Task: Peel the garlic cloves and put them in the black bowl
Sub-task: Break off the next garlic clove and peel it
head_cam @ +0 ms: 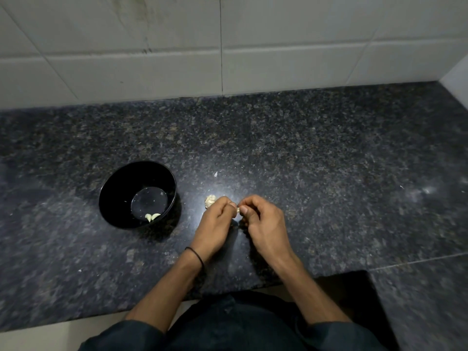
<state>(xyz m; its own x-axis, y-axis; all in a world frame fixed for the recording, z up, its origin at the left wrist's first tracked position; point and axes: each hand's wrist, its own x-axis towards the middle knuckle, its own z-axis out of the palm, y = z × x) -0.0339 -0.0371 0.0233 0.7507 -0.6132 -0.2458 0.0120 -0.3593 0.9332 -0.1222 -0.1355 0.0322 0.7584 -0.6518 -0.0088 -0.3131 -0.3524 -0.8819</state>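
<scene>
A black bowl (pixel 119 188) stands on the dark granite counter, left of my hands, with two peeled garlic cloves (pixel 152 217) lying at its near inner edge. Both hands meet above the counter and pinch one small garlic clove (pixel 238 210) between them. My left hand (pixel 217 219) has its fingers curled on the clove's left side. My right hand (pixel 263 219) pinches it from the right with thumb and fingertips. The rest of the garlic bulb (pixel 210 200) lies on the counter just behind my left hand, partly hidden by it.
A small scrap of garlic skin (pixel 215 174) lies on the counter (pixel 329 160) behind the bulb. A white tiled wall (pixel 228 46) runs along the back and turns at the far right. The counter's front edge is notched near my body.
</scene>
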